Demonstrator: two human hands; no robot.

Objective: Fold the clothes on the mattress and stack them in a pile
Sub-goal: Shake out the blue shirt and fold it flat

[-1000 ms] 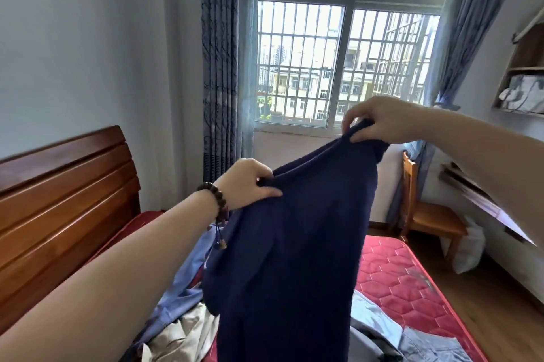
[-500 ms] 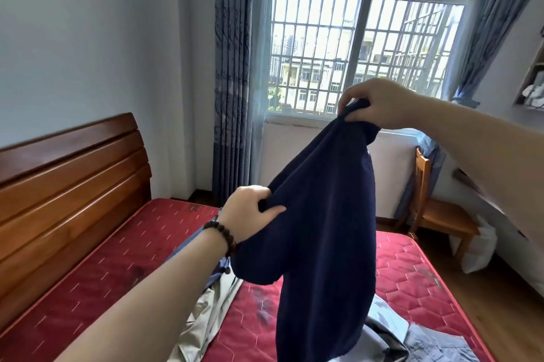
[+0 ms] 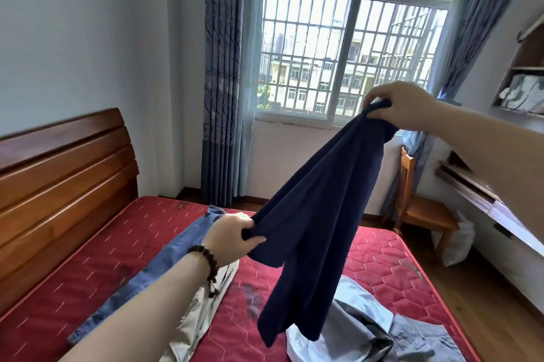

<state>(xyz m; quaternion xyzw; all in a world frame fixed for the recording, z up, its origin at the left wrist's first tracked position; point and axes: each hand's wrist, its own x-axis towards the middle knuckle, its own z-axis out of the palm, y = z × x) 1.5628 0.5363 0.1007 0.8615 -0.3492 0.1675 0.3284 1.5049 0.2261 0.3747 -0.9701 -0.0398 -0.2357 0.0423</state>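
Your open run is the bare red mattress (image 3: 97,261) toward the headboard (image 3: 59,185). Blue jeans (image 3: 164,255) and a beige garment (image 3: 203,308) lie across mid-bed; grey clothes (image 3: 362,332) crowd the near right. The hanging navy garment (image 3: 318,223) blocks centre passage.

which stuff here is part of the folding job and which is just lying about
Job: navy garment, held by left hand and right hand; blue jeans; beige garment; grey clothes; mattress.
Lying about: wooden chair; white bag; curtains.
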